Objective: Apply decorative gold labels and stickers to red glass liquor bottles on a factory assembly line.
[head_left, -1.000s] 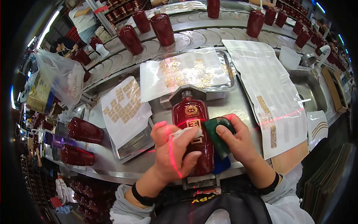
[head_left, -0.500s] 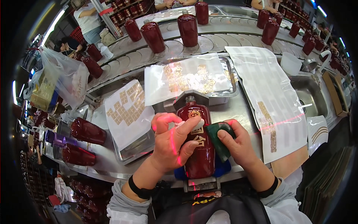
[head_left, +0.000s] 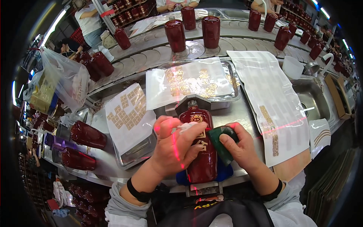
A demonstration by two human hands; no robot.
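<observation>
A dark red glass bottle [head_left: 202,166] with gold characters and a round gold emblem lies on its back in a metal cradle [head_left: 193,99], its neck pointing away from me. My left hand [head_left: 172,145] hovers over the bottle's left side, fingers bent around a crumpled white wad [head_left: 186,127], perhaps cloth or tissue. Part of the lettering is hidden behind those fingers. My right hand [head_left: 242,145] grips a dark green flat pad [head_left: 221,145], its kind unclear, against or close beside the bottle's right side. Blue material [head_left: 225,172] shows beneath the bottle.
Gold decal sheets lie left [head_left: 128,113], beyond the cradle [head_left: 159,89] and right [head_left: 280,125]. Two red bottles [head_left: 88,134] lie at left. Bottles stand on a curved conveyor [head_left: 151,53]. A sink [head_left: 312,96] and white cup [head_left: 293,67] are at right. Other people work behind.
My left fingers have drawn back slightly, with the white wad, uncovering more of the gold emblem. Bottles on the near conveyor lane have moved right, those on the far lane left.
</observation>
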